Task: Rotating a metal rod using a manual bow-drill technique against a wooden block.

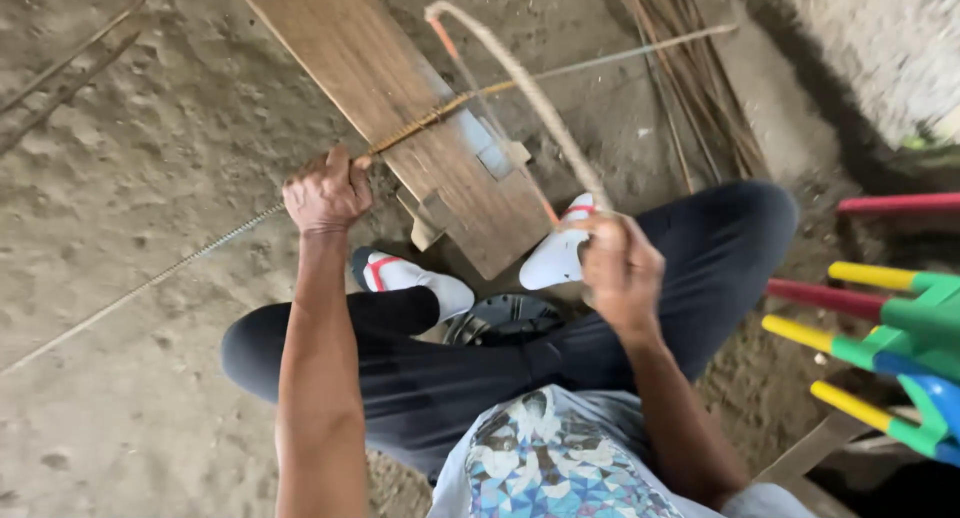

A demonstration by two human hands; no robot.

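Taking the wooden board as the landmark: far to its left, a long ribbed steel bar runs over the dirt floor and climbs toward the board's near edge. The left hand is closed in a full fist around this bar just beside the board's left edge, pinning it where it crosses the wood. On the board, the bar passes by a small metal bracket near the lower end and goes on past the right edge as a thinner, paler length. Below the board's near end, two feet in white sandals sit either side of it, apparently bracing it, though I cannot tell how firmly. To the right of the board, the right hand is wrapped around the lower end of a long bending lever that arcs up over the board; the fingers look closed, but motion blur hides the exact grip. Doing this bend well seems to call for a steady left fist, feet kept planted, and a smooth pull on the lever. Farther right lie a bundle of thin rods and bright plastic legs of furniture.
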